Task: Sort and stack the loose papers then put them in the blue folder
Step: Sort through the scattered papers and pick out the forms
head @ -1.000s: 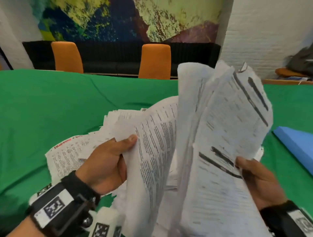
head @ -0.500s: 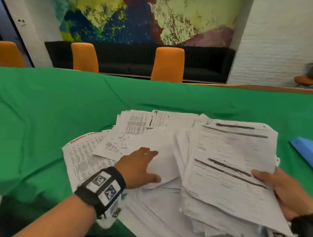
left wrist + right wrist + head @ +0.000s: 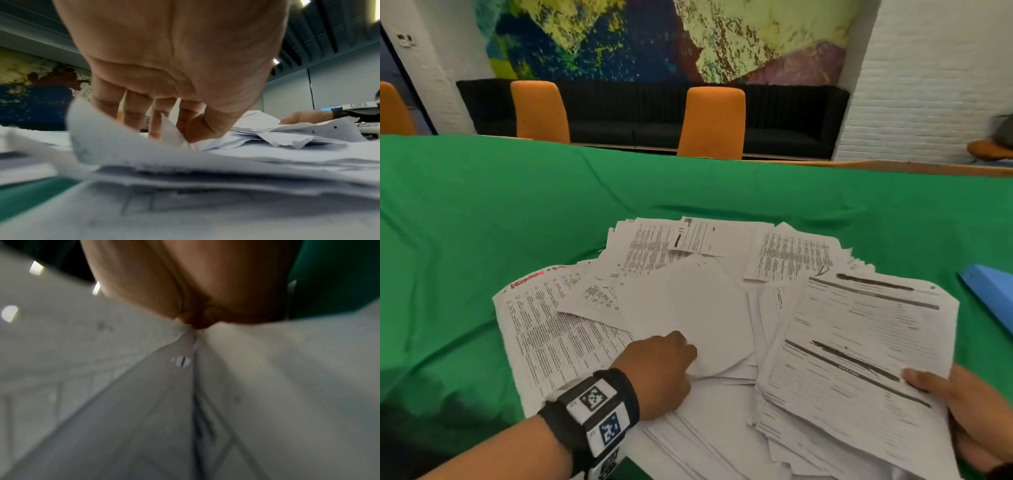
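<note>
Loose papers lie fanned in a wide, ragged heap on the green cloth, near the table's front edge, with sheets overlapping at many angles. At the heap's right side a thicker bundle of printed forms sits on top, its near corner pinched by the right hand, thumb over the top sheet and fingers hidden beneath. The left hand is down in the middle of the heap; the left wrist view shows its fingers curled downward with the thumb closing against them on the edge of a blank sheet, which buckles upward at the pinch. The blue folder lies well apart to the right on the cloth, only partly in view, and I cannot tell whether it is open.

Sorting looks barely begun, so the risks are plain: a pinch on one sheet could crease or tear it, or drag neighbouring pages along and scatter the heap toward the table edge. The bundle, held by one corner only, could sag and shed pages if lifted without squaring it first
</note>
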Available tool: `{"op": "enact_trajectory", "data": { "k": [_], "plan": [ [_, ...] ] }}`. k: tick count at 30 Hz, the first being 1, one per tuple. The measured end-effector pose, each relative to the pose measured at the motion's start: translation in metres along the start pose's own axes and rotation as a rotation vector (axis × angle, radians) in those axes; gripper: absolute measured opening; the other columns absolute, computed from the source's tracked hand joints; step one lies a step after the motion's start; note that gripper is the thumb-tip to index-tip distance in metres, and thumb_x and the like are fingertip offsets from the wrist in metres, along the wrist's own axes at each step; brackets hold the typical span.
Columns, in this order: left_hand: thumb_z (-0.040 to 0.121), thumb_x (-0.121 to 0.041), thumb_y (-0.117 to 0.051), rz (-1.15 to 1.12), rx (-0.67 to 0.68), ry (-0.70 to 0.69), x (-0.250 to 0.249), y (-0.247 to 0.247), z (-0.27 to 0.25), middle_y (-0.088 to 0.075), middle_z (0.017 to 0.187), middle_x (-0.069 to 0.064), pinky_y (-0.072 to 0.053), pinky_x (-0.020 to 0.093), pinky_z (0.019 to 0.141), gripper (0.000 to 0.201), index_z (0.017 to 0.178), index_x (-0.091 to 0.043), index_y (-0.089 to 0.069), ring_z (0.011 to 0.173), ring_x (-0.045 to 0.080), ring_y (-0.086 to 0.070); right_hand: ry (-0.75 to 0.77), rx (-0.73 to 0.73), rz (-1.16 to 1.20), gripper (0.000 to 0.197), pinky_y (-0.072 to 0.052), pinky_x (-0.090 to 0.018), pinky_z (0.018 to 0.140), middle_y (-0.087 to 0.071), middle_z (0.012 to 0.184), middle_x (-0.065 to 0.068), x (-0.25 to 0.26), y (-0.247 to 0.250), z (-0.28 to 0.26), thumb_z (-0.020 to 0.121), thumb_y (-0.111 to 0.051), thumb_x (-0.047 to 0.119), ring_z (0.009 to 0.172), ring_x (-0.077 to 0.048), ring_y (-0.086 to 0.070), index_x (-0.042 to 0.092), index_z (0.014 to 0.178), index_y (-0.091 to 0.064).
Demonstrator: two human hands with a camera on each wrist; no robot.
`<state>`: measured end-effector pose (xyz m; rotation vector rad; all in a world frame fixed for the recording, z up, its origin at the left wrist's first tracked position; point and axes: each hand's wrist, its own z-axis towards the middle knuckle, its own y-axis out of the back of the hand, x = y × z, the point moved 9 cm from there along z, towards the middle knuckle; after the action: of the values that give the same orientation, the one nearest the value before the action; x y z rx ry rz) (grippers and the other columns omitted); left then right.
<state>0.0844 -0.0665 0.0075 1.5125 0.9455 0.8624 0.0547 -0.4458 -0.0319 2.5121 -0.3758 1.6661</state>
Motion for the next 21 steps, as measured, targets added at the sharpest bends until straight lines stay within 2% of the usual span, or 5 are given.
{"op": "enact_trajectory", "data": {
  "k": [6, 9, 11, 15, 21],
  "plan": [
    [0.086, -0.025, -0.048, -1.102, -0.250, 0.117, 0.057, 0.057, -0.028, -0.062, 0.076, -0.010, -0.044, 0.028, 0.058, 0.016, 0.071, -0.027, -0.050, 0.066, 0.015, -0.052, 0.019, 0.000, 0.009, 0.033, -0.056, -0.065, 0.081, -0.074, 0.112, -0.024, 0.003, 0.000, -0.006, 0.092, -0.054, -0.004, 0.092, -0.048, -0.072, 0.005, 0.123, -0.061],
    [0.078, -0.020, -0.062, -1.767, -0.278, -0.022, 0.082, 0.100, -0.042, -0.057, 0.071, 0.003, -0.054, 0.029, 0.055, 0.017, 0.082, -0.010, -0.049, 0.065, 0.020, -0.061, 0.022, -0.008, 0.034, 0.030, -0.059, -0.063, 0.073, -0.075, 0.111, -0.022, 0.005, 0.000, -0.008, 0.094, -0.052, -0.004, 0.091, -0.047, -0.073, 0.006, 0.121, -0.062],
    [0.090, -0.017, -0.054, -2.141, -0.114, -0.255, 0.084, 0.126, -0.046, -0.063, 0.092, 0.014, -0.056, 0.044, 0.080, 0.021, 0.107, -0.005, -0.048, 0.085, 0.030, -0.066, 0.040, -0.020, 0.048, 0.033, -0.052, -0.071, 0.080, -0.074, 0.112, -0.022, 0.009, -0.001, -0.007, 0.094, -0.053, -0.004, 0.094, -0.049, -0.072, 0.007, 0.124, -0.060],
    [0.100, -0.022, -0.015, -2.285, -0.052, -0.343, 0.102, 0.138, -0.044, -0.057, 0.129, 0.029, -0.023, 0.055, 0.111, 0.048, 0.135, 0.003, -0.037, 0.123, 0.046, -0.052, 0.067, -0.009, 0.096, 0.038, -0.045, -0.074, 0.095, -0.073, 0.115, -0.022, 0.018, -0.017, -0.005, 0.093, -0.055, -0.005, 0.103, -0.051, -0.068, 0.007, 0.129, -0.057],
    [0.087, -0.026, -0.061, -2.320, -0.057, -0.315, 0.114, 0.136, -0.018, -0.065, 0.111, 0.029, -0.038, 0.060, 0.098, 0.049, 0.124, -0.002, -0.040, 0.099, 0.047, -0.066, 0.100, 0.126, 0.115, 0.037, -0.055, -0.059, 0.092, -0.074, 0.116, -0.018, 0.030, -0.059, -0.018, 0.095, -0.052, -0.005, 0.103, -0.044, -0.071, 0.009, 0.129, -0.056]
  ]
}}
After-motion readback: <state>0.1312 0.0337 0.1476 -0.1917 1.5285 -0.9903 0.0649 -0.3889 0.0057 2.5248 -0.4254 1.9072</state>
